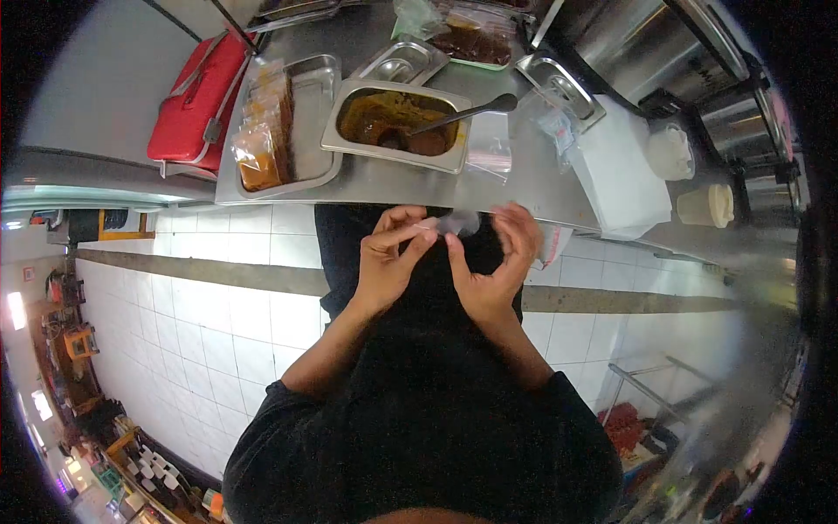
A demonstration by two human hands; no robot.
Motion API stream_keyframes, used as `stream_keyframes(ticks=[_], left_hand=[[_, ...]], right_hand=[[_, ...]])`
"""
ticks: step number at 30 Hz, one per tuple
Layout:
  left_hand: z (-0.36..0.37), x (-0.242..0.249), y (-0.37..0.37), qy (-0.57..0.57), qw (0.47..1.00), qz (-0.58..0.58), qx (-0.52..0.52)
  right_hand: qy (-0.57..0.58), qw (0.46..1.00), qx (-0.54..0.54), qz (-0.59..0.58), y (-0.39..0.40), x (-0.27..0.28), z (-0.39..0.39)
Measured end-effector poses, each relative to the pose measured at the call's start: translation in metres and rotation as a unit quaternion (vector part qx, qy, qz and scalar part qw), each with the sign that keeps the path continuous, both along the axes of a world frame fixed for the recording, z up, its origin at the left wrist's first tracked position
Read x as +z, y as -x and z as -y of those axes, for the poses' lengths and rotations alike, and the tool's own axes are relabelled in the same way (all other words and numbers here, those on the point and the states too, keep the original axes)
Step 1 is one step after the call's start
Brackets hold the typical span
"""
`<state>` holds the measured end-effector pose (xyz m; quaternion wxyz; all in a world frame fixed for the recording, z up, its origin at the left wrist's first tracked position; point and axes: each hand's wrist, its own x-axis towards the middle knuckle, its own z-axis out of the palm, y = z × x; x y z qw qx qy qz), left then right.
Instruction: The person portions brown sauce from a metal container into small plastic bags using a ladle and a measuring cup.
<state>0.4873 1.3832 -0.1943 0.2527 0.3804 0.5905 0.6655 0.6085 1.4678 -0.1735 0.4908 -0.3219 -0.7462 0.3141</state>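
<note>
Just in front of the counter's edge, my left hand (390, 258) pinches a small clear plastic bag (460, 224) between thumb and fingers. My right hand (499, 262) is at the bag's other side, its thumb by the plastic and its fingers raised and spread. Beyond the hands, a steel container (397, 125) holds yellow-brown sauce, with a dark-handled spoon (471, 113) resting in it. Flat clear plastic (491, 148) lies right of the container. On the left, a steel tray (314, 179) carries several filled bags of orange-brown sauce (262, 144).
A red bag (196, 105) is at the far left. Steel lids (563, 87) and a dark-filled tray (471, 44) lie at the back. White sheets (615, 179), a white cup (670, 153) and a beige cup (705, 206) are on the right, near large steel pots (646, 52).
</note>
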Motion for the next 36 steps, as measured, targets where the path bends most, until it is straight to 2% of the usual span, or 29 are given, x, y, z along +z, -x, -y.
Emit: stream_keyframes(ticks=[1,2,4,5,6,8,10,12,14,16,18,21,22,23,25,26,29,30,32,34,35,36], left_hand=[[0.004,-0.002,0.000,0.024,0.998,0.060,0.009],[0.007,-0.003,0.001,0.047,0.992,0.120,0.018],[0.014,-0.011,0.004,0.080,0.989,0.124,0.005],[0.017,-0.014,0.005,0.112,0.985,0.130,-0.011],[0.016,-0.011,0.005,0.112,0.985,0.128,-0.010],[0.010,-0.004,0.002,-0.029,0.976,0.213,-0.037],[0.011,-0.008,0.008,-0.020,0.977,0.209,-0.048],[0.014,-0.010,0.009,-0.035,0.955,0.290,-0.048],[0.016,-0.016,0.009,-0.037,0.959,0.278,-0.044],[0.016,-0.021,0.008,-0.038,0.981,0.192,-0.002],[0.017,-0.022,0.010,-0.035,0.981,0.193,0.002],[0.018,-0.022,0.015,-0.013,0.982,0.189,-0.014],[0.020,-0.022,0.018,0.007,0.982,0.184,-0.032],[0.020,-0.024,0.020,0.002,0.983,0.182,-0.034],[0.023,-0.032,0.023,-0.014,0.967,0.229,-0.112],[0.025,-0.035,0.025,-0.016,0.967,0.226,-0.114],[0.026,-0.035,0.027,-0.041,0.963,0.200,-0.179],[0.028,-0.035,0.027,-0.043,0.963,0.197,-0.181],[0.028,-0.036,0.026,0.016,0.971,0.172,-0.163],[0.027,-0.036,0.020,0.029,0.981,0.138,-0.135],[0.028,-0.036,0.015,0.064,0.989,0.089,-0.094],[0.027,-0.045,0.014,0.074,0.994,-0.073,-0.039]], right_hand=[[-0.056,0.996,-0.064,-0.034,0.003,0.001,0.001],[-0.055,0.996,-0.061,-0.036,0.003,0.004,0.001],[-0.136,0.985,-0.009,0.109,-0.004,0.009,0.003],[-0.112,0.983,0.041,0.136,-0.003,0.009,0.003],[-0.112,0.984,0.042,0.134,-0.003,0.003,0.003],[-0.052,0.982,0.129,0.127,-0.005,-0.013,0.005],[-0.071,0.977,0.132,0.152,-0.004,-0.001,0.004],[-0.073,0.968,0.148,0.191,-0.007,0.000,0.001],[-0.095,0.963,0.144,0.206,-0.006,0.001,0.002],[-0.091,0.964,0.158,0.194,-0.005,-0.002,0.005],[-0.082,0.961,0.171,0.203,-0.004,-0.002,0.008],[0.049,0.962,0.200,0.178,-0.003,0.004,0.008],[0.046,0.962,0.199,0.178,-0.004,0.003,0.007],[0.089,0.956,0.226,0.166,-0.006,0.000,0.006],[0.186,0.934,0.261,0.159,-0.008,0.003,0.005],[0.183,0.935,0.260,0.157,-0.009,0.006,0.004],[0.288,0.897,0.303,0.142,-0.012,0.011,-0.004],[0.285,0.899,0.302,0.140,-0.011,0.008,-0.003],[0.205,0.932,0.277,0.112,-0.011,-0.003,-0.002],[0.149,0.953,0.212,0.154,-0.010,-0.006,0.004],[0.087,0.957,0.193,0.197,-0.010,-0.017,0.005],[0.064,0.959,0.182,0.208,-0.008,-0.012,0.009]])
